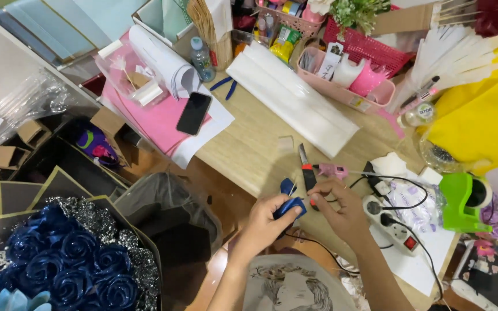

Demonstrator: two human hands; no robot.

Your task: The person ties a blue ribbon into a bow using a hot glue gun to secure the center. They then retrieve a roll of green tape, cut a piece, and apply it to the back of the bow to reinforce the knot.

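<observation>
The left hand gripped a small blue ribbon piece, while the right hand, fingers loosely pinched, hovered just right of it, beside the box cutter.

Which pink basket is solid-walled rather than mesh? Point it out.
The pale pink basket beside the white paper roll: its walls are solid plastic, while the darker pink basket behind it has open mesh walls.
</observation>
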